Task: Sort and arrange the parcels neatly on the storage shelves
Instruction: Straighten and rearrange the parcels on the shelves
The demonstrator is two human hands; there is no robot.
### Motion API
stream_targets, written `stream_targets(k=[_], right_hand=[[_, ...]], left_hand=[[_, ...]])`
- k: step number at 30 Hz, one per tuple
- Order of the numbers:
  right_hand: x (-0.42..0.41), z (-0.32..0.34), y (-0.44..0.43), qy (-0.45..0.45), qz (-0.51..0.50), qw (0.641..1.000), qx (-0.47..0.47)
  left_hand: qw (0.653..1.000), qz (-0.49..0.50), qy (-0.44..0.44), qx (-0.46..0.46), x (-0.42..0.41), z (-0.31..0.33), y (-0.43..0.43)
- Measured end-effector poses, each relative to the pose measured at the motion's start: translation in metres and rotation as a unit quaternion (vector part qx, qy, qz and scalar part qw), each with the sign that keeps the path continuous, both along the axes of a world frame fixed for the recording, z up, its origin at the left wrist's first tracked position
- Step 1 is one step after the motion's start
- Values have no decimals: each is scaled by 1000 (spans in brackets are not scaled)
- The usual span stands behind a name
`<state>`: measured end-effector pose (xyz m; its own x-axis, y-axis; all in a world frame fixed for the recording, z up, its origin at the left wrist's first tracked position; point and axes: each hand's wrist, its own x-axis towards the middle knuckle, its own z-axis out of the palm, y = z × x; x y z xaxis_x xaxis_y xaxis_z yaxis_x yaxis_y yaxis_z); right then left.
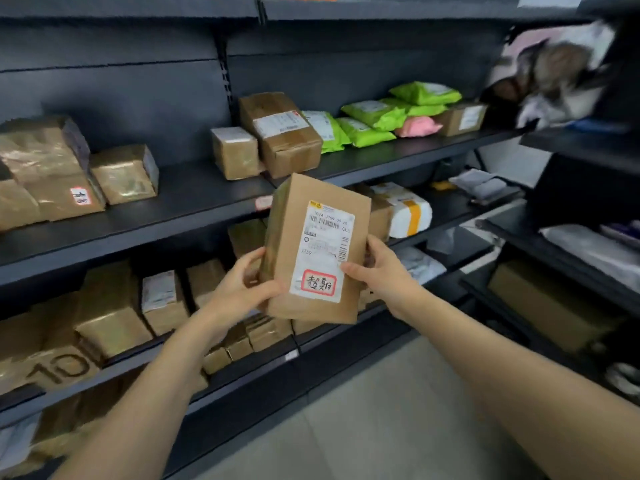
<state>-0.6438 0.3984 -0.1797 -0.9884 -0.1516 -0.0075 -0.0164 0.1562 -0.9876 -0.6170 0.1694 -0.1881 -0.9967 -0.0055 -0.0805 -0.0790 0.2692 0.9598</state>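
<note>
At the centre of the frame, a brown cardboard parcel with a white shipping label stood upright in the air before the dark metal shelves. The left hand gripped its lower left edge with curled fingers, and the right hand clasped its right side, thumb on the label. Green plastic mailer bags lay on the shelf at upper right.

Parcel storeroom: dark grey metal shelving, 9 to 2 o'clock, loaded with labelled brown cardboard boxes; lime-green plastic mailer bags at 1 o'clock.

The cardboard box is matt brown, its paper label smooth. The green mailers are glossy plastic.
</note>
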Motion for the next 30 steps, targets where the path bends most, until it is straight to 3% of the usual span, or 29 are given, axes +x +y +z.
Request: stream_targets(k=[14,30], right_hand=[[139,-10,245,1,-210,978,9],[303,-41,522,-37,-387,921,39]], left_hand=[[970,-237,-50,28,36,-18,251],[919,-377,-104,54,129,-53,566]])
